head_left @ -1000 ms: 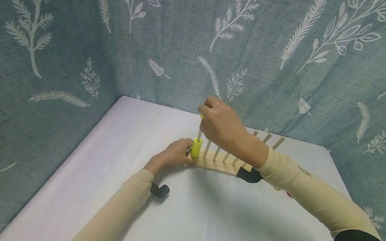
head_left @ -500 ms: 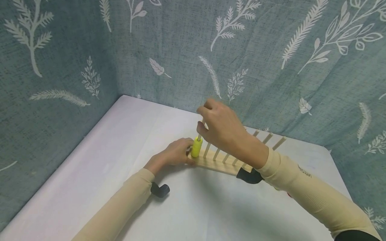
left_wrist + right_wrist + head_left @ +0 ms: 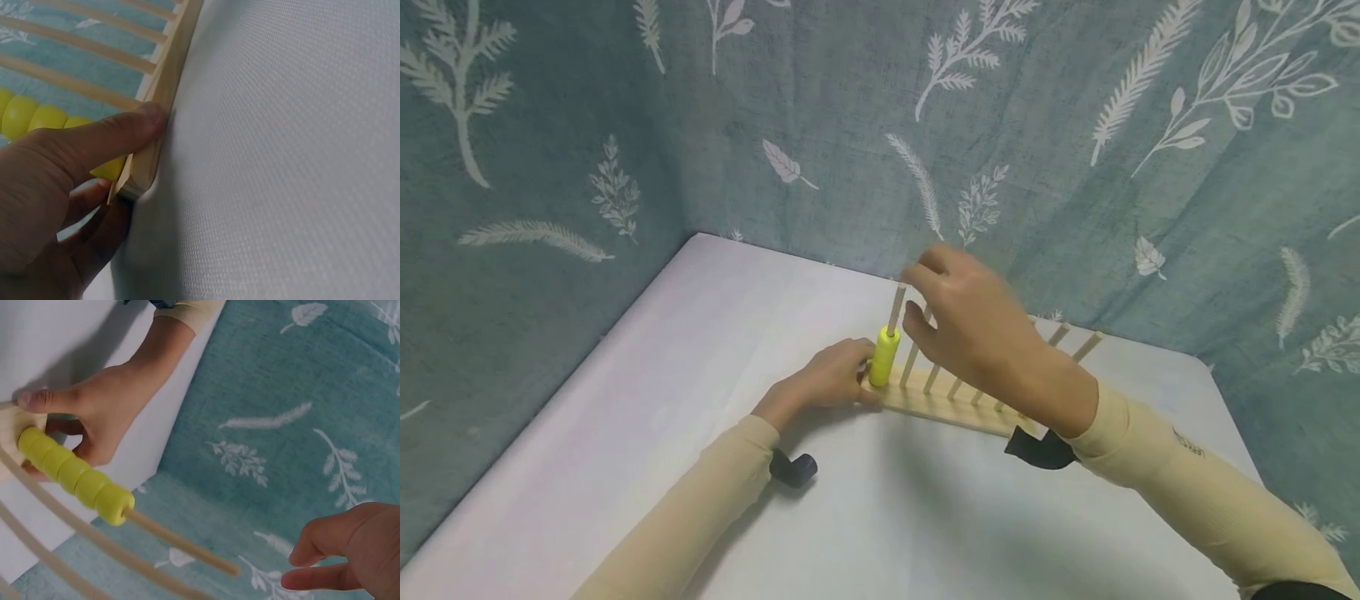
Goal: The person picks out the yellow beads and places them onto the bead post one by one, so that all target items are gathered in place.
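Note:
My left hand [image 3: 827, 377] grips the left end of a light wooden base [image 3: 936, 410], thumb on its front edge and fingers behind. Rising from this base is a row of thin wooden pegs. Several yellow beads [image 3: 884, 357] are stacked on the leftmost peg [image 3: 897, 308], whose upper part is bare. In the right wrist view the stacked beads [image 3: 69, 472] touch one another. My right hand [image 3: 973, 312] hovers just right of that peg's top, thumb and fingertips apart, holding nothing. Seen from the left wrist, my thumb [image 3: 119, 131] presses the base edge.
A white tabletop [image 3: 850, 517] lies under the base. Patterned teal cloth [image 3: 820, 108] hangs behind and to the left. Several bare pegs [image 3: 1086, 346] stand to the right, partly hidden by my right hand and forearm. Black wrist mounts [image 3: 1041, 448] stick out below the sleeves.
A yellow bead in my right fingers has gone down the leftmost peg, and the stack is taller. My right hand has let go and moved slightly right. My left hand keeps its hold.

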`<action>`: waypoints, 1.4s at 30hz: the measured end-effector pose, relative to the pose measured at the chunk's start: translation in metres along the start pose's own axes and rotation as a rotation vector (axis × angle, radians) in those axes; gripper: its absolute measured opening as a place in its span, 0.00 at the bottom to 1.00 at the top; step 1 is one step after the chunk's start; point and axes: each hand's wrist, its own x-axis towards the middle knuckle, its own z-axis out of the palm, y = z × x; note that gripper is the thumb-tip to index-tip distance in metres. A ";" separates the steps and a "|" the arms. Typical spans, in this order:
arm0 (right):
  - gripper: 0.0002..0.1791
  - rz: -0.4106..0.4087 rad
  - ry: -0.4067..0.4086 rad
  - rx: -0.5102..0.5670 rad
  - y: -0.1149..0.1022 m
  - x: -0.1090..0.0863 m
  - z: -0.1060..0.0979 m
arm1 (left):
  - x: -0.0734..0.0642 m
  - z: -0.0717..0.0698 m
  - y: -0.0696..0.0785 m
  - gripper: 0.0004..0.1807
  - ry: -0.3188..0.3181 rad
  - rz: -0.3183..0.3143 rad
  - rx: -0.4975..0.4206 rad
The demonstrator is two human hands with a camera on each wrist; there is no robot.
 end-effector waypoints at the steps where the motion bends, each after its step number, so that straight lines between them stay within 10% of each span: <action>1: 0.10 0.002 0.015 0.000 0.001 -0.002 -0.004 | 0.000 -0.001 0.000 0.27 0.002 0.000 0.003; 12: 0.14 0.120 0.097 -0.064 0.029 -0.044 -0.043 | -0.005 -0.010 -0.004 0.27 0.000 -0.034 0.017; 27: 0.16 0.506 0.143 -0.162 0.077 -0.143 -0.077 | -0.001 -0.005 -0.002 0.30 -0.014 -0.050 -0.004; 42: 0.15 0.807 -0.015 -0.084 0.095 -0.241 -0.022 | 0.004 0.003 0.005 0.31 -0.025 -0.055 -0.022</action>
